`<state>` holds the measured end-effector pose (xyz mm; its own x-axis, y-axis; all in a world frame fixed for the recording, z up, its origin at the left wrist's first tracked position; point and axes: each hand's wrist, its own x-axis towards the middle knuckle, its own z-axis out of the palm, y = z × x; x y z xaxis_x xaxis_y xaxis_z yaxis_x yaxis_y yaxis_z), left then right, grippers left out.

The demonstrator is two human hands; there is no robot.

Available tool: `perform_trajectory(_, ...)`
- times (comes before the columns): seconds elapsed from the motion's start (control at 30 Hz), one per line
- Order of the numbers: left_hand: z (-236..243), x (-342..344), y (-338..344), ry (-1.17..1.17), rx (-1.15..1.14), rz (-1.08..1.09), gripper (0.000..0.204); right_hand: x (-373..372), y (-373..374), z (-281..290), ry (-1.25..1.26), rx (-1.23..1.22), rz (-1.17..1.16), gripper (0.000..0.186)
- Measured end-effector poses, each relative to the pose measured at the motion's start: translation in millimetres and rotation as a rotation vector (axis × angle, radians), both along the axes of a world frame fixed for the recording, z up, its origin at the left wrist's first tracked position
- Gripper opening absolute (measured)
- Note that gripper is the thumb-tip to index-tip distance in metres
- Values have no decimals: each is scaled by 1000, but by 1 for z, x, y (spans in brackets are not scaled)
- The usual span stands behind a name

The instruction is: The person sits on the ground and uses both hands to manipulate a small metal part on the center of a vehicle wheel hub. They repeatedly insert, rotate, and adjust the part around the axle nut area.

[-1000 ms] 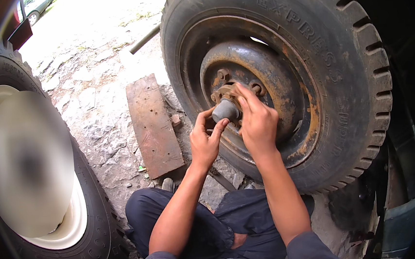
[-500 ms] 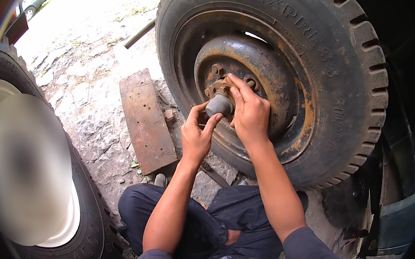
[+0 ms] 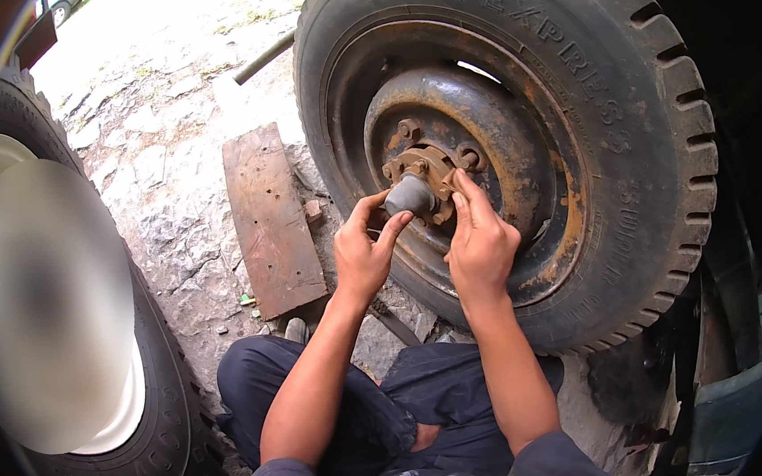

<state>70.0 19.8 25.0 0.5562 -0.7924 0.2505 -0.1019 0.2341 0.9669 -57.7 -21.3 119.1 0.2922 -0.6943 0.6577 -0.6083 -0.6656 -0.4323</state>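
Note:
A rounded grey hub cap [image 3: 410, 196] sits at the middle of a rusty wheel hub [image 3: 434, 164] with bolts around it. My left hand [image 3: 366, 246] grips the cap from its left and near side, thumb on the front. On the other side, my right hand [image 3: 481, 237] has thumb and fingers pinched together at the hub's right edge; what lies between the fingertips is too small to make out. The hub sits inside a brown, rust-flaked rim [image 3: 567, 214] carrying a big black tire [image 3: 611, 144] with deep tread blocks.
A worn wooden board [image 3: 272, 220] lies on the stony ground left of the wheel. Beyond it, a pipe [image 3: 265, 57] points toward the tire. Another tire [image 3: 176, 415] with a white rim [image 3: 119, 429] stands close on my left. My bent legs [image 3: 321, 386] are beneath my arms.
My right hand has drawn back and down from over the hub to its right edge, uncovering more of the flange and bolts. My left hand stays on the hub cap.

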Motion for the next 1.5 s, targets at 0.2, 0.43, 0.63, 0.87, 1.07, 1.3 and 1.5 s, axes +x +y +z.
perform_trajectory(0.2, -1, -8, -2, 128, -1, -33, 41, 12, -14, 15, 98, -39, 30, 33)
perform_trajectory(0.43, -1, -7, -2, 131, -4, -23, 42, -7, -2, -10, 41, -158, 61, 32)
perform_trajectory(0.63, -4, -5, -3, 82, 8, -7, 43, 20, -30, 0, 66, -114, 119, 29)
perform_trajectory(0.87, -9, -4, -3, 110, -45, -23, 45, 6, -13, 5, 58, -94, 94, 30)
perform_trajectory(1.07, -8, -3, -3, 49, -32, 23, 44, 13, -24, 18, 152, -34, 127, 30)
perform_trajectory(1.3, -3, -7, -2, 43, -33, 14, 44, 14, -13, 24, 111, -43, 114, 26)
perform_trajectory(1.5, -2, -2, 0, 11, -23, 50, 45, 3, -6, 17, 81, -51, 91, 26)
